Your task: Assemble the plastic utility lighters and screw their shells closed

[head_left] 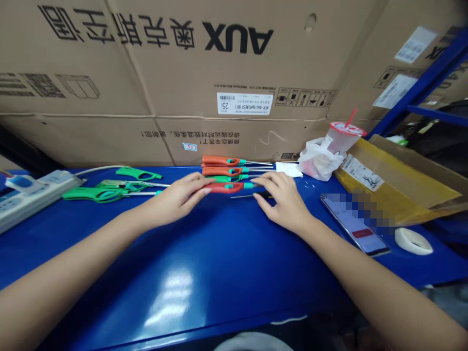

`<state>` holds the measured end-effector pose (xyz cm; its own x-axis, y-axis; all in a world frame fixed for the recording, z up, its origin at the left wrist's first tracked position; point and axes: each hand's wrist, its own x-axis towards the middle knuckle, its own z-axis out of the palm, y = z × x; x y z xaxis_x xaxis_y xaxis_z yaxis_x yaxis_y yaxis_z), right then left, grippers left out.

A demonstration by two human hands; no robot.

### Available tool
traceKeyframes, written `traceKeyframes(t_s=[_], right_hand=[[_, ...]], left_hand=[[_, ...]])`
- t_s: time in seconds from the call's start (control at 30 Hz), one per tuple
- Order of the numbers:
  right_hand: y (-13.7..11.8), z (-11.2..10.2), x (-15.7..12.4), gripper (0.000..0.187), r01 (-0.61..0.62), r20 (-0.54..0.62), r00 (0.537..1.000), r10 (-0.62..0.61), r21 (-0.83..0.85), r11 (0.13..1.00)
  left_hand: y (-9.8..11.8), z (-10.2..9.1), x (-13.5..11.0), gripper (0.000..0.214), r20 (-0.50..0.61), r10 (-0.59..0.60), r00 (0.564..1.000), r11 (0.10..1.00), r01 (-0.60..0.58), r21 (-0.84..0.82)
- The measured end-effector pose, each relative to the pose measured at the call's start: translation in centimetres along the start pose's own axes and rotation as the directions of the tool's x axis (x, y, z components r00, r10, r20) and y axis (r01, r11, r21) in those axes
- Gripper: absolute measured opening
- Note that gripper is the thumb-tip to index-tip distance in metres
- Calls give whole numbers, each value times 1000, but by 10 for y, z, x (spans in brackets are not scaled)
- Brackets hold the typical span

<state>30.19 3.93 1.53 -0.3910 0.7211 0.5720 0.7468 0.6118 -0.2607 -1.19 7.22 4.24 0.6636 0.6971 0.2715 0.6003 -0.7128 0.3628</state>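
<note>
My left hand (181, 196) pinches the handle end of an orange long-nosed lighter (228, 187) that lies on the blue table (204, 263). My right hand (283, 197) rests over the lighter's metal tube, fingers curled on it, beside a thin dark rod (252, 196). Behind them lie three more orange lighters (224, 165) in a row. Several green lighters (117, 187) lie to the left.
A white power strip (29, 195) sits at the far left. A plastic cup with a red straw (341, 139) and a white bag (318, 161) stand at the back right, by a phone (354, 224), a tape roll (413, 240) and a flat carton (402, 185). Large cardboard boxes (219, 73) wall the back.
</note>
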Motion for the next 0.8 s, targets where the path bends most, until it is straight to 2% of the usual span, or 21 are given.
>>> traceKeyframes(t_s=[0.07,0.13,0.23,0.33,0.5,0.8], right_hand=[[4,2,0,25,-72,-129,989,71,-7,997],[6,5,0,24,-113,-173,978,112,5,994],[8,11,-3,21,-122,-94,988,123,10,992],[10,16,-6,24,-141,7,990,141,-9,990],[17,17,-6,24,-177,107,978,179,-33,984],[34,11,-3,11,-153,256,955,150,-7,988]], left_hand=[[-13,-8,18,51,-50,-25,998,998,28,57],[-28,-12,39,50,-91,-34,995,994,44,103],[-50,-6,67,42,-111,-37,993,988,53,145],[-66,10,82,34,-118,-37,992,982,58,178],[-73,25,81,36,-143,-23,989,970,56,235],[-66,18,72,51,-138,-13,990,963,49,265]])
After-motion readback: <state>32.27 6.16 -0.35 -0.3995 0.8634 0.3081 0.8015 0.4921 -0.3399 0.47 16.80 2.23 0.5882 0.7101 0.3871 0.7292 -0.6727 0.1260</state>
